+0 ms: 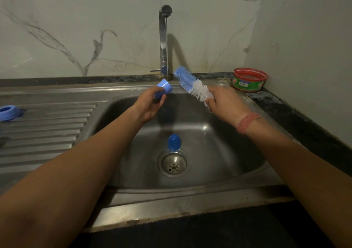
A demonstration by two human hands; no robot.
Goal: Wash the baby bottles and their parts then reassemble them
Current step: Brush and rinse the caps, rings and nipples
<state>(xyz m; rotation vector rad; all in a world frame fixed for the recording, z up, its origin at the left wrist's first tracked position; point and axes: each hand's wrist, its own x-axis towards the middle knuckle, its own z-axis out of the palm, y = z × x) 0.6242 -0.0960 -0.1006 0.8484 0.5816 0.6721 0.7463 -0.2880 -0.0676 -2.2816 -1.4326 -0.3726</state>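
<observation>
My left hand (150, 103) grips a small blue bottle part (165, 87), a cup-like piece, over the back of the steel sink (219, 152). Beside it my right hand (224, 103) holds a blue and white bottle brush (192, 84), bristles pointing up and left toward the tap. The brush and the blue part are apart. A thin stream of water runs from the tap (164, 38) between them. A blue domed cap (174, 142) lies in the basin just above the drain (173, 164). A blue screw ring (8, 112) rests on the ribbed drainboard at far left.
A red and green soap tub (249, 80) stands on the dark counter at the back right corner. A marble-look wall closes the back and the right side. The ribbed drainboard (47, 133) stretches left of the basin.
</observation>
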